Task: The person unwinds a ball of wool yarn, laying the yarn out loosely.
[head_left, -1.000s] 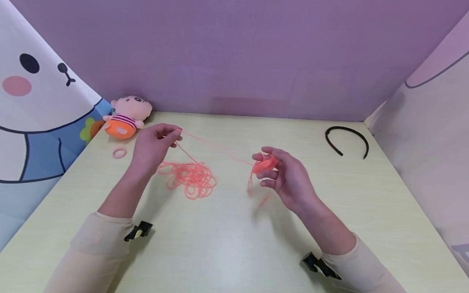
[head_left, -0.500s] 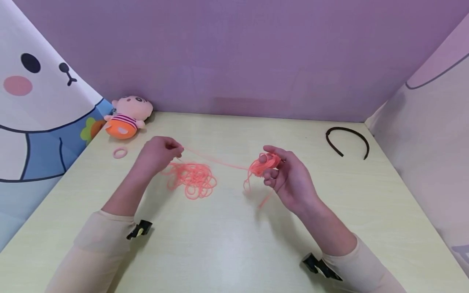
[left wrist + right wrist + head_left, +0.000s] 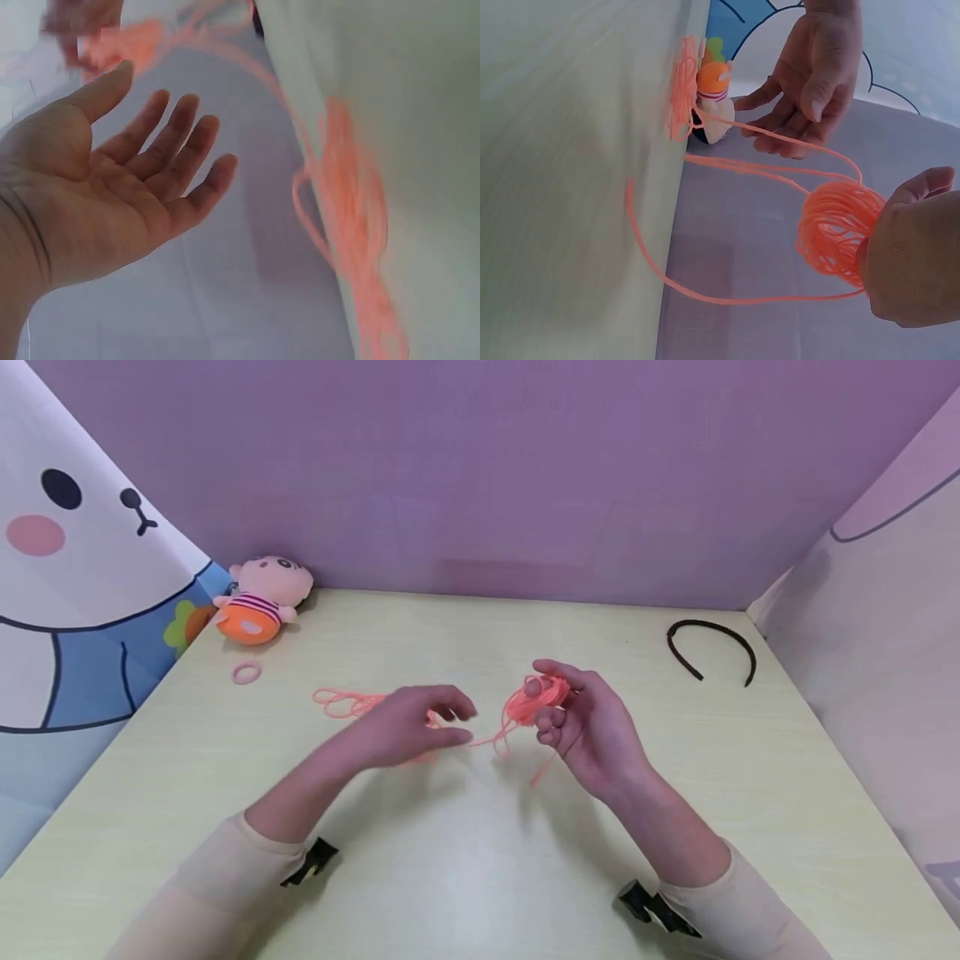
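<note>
In the head view, my right hand [image 3: 600, 731] holds a loosely wound coil of coral-pink cord [image 3: 552, 692] above the table, its fingers curled round the loops. The right wrist view shows the hollow coil [image 3: 829, 206], with strands running from it to the table and a loose end hanging in a curve. My left hand [image 3: 401, 731] is over the loose pile of the same cord [image 3: 358, 702], partly covering it. Seen from the left wrist, that hand's palm [image 3: 112, 210] is bare and its fingers are relaxed and spread, gripping nothing.
A plush doll [image 3: 258, 602] in an orange bottom sits at the table's back left corner. Before it lies a small pink ring [image 3: 245, 673]. A black headband [image 3: 708, 624] lies at the back right. Cloth walls enclose the back and sides.
My left hand has let go of the cord strand and moved right and nearer, over the pile. The stretched strand between the hands has slackened. My right hand stays nearly in place.
</note>
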Motion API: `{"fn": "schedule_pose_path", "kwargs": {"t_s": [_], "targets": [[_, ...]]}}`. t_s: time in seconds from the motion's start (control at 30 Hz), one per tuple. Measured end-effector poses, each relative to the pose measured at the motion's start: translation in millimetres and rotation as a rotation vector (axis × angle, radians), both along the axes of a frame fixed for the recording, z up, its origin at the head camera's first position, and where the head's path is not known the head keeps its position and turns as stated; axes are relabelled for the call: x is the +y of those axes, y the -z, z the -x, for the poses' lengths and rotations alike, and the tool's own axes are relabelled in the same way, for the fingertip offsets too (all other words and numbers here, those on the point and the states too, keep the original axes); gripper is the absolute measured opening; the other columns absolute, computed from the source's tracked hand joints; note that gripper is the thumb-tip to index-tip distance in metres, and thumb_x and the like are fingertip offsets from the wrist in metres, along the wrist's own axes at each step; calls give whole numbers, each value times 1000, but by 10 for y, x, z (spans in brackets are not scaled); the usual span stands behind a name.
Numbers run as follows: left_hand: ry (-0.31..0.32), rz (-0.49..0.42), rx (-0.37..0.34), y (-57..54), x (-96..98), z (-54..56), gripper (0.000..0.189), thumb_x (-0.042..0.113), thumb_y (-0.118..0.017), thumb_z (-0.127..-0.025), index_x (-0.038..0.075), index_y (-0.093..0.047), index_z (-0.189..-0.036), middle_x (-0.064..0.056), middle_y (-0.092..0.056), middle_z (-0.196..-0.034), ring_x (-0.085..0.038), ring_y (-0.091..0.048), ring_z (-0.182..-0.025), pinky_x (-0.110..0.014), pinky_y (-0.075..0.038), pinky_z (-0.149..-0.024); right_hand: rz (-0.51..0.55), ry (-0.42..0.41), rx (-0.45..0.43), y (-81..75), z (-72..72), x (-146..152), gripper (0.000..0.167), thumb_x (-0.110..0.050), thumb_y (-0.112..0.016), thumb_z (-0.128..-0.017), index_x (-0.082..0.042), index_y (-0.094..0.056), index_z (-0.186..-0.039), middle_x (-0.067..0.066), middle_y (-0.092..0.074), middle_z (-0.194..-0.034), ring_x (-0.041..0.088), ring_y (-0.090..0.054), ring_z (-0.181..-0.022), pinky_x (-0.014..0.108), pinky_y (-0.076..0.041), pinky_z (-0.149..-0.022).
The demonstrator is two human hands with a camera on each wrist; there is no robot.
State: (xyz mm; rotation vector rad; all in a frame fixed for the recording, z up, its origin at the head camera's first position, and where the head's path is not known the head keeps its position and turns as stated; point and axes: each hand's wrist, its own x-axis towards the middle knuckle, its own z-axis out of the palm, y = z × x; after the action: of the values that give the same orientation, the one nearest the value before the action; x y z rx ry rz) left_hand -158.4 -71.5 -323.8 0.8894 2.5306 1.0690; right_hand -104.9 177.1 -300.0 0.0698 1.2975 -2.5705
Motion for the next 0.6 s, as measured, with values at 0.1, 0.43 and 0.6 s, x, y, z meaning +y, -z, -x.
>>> {"fn": "schedule_pose_path", "kwargs": {"t_s": [0.1,0.43,0.6], "targets": [[4,-34,-24,36,136,-113,27,30,-76,-93,18,-70,-116,5,-69,-112,-20,-62,-109,-43,-49,-93,-9,-4,6,-5,-5,-5,28,-22,-37,-108,-6,-49,-128,3,-64,-91,12,-53,-57,20,-46,-55],[48,-154,-137,35,240,-213,9,19,-71,-97,15,-74,-104,7,-72,-90,-20,-69,-91,-38,-53,-84,-17,1,24,-13,-13,7,28,-21,-36,-108,-7,-50,-126,2,-65,-90,11,-54,-57,20,-46,-55],[42,-94,-181,51,183,-154,4,17,-71,-97,15,-74,-96,-4,-72,-86,-29,-69,-86,-37,-54,-74,0,27,25,-25,-9,23,27,-20,-35,-108,-7,-53,-123,2,-65,-90,12,-54,-56,20,-45,-54]]}}
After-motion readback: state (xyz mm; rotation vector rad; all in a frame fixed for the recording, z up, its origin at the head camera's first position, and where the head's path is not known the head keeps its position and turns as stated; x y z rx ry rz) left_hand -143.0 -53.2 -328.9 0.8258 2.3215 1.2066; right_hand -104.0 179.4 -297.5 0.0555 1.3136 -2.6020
